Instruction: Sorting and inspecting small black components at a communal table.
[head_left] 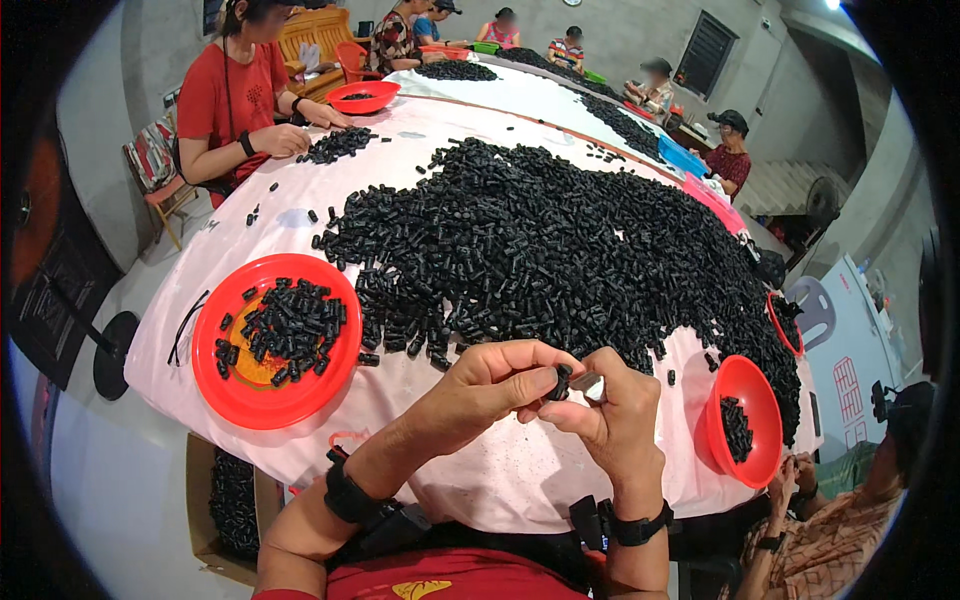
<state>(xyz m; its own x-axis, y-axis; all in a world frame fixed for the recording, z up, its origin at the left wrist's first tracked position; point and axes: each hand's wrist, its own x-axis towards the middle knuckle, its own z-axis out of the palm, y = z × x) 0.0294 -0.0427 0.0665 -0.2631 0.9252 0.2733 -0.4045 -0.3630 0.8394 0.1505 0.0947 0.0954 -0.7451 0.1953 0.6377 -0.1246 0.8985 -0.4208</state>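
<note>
Nine o'clock, a red plate (210, 340) carrying loose black pieces (300, 320); here's the left hand (500, 385), thumb and forefinger pinched on a small black piece (562, 381) right between both hands; twelve o'clock, the big black heap (560, 235); the right hand (622, 410) is curled nearly closed, gripping something silvery (594, 388); three o'clock, a red bowl (763, 400)

Heap of pieces (540, 240) on tablecloth (490, 460), plate (240, 400) left, bowl (765, 412) right
</note>
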